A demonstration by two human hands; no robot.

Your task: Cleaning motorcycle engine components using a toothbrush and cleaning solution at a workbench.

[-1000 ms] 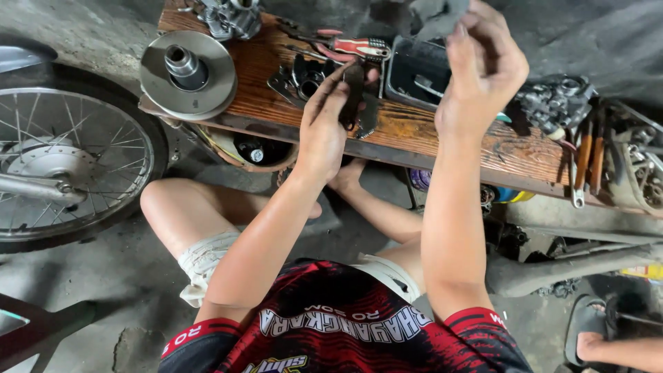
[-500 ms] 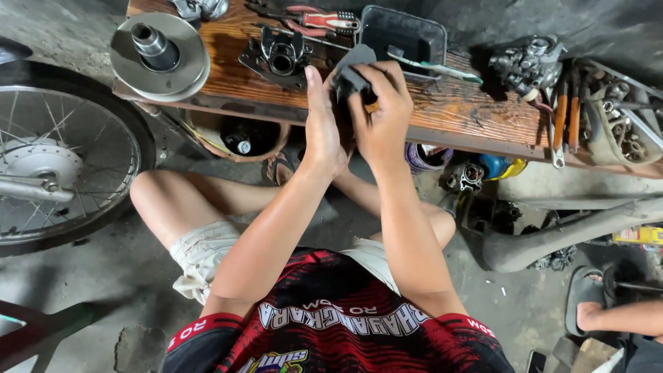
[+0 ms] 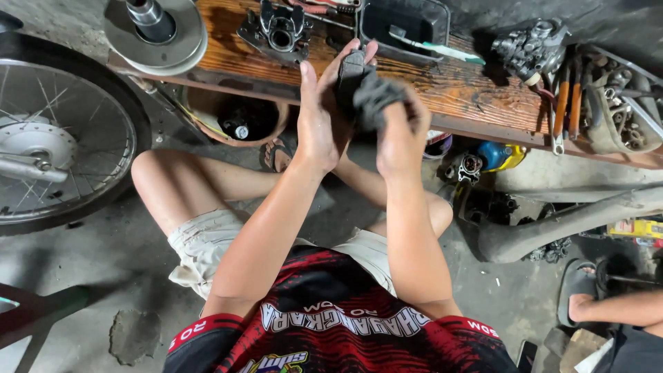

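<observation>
**Both hands work a dark part with a rag at the table edge**

The left hand (image 3: 319, 117) stands upright with fingers spread flat, its palm pressed against a small dark metal part (image 3: 351, 72) at the front edge of the wooden table (image 3: 476, 93). The right hand (image 3: 399, 131) is curled into a fist around a dark grey rag (image 3: 376, 100), which presses on the part from its 4 o'clock side. Part and rag sit between the two hands, touching both.

At 12 o'clock from the hands lies a black tray (image 3: 404, 21) with a toothbrush (image 3: 431, 47) across its rim. At 11 o'clock rests a metal engine casting (image 3: 276, 31), and further out at 10 o'clock a round pulley disc (image 3: 155, 31). A carburettor (image 3: 532, 45) sits at 2 o'clock, with orange-handled screwdrivers (image 3: 568, 100) just beside it. A spoked motorcycle wheel (image 3: 59, 138) stands at 9 o'clock, on the floor.
</observation>
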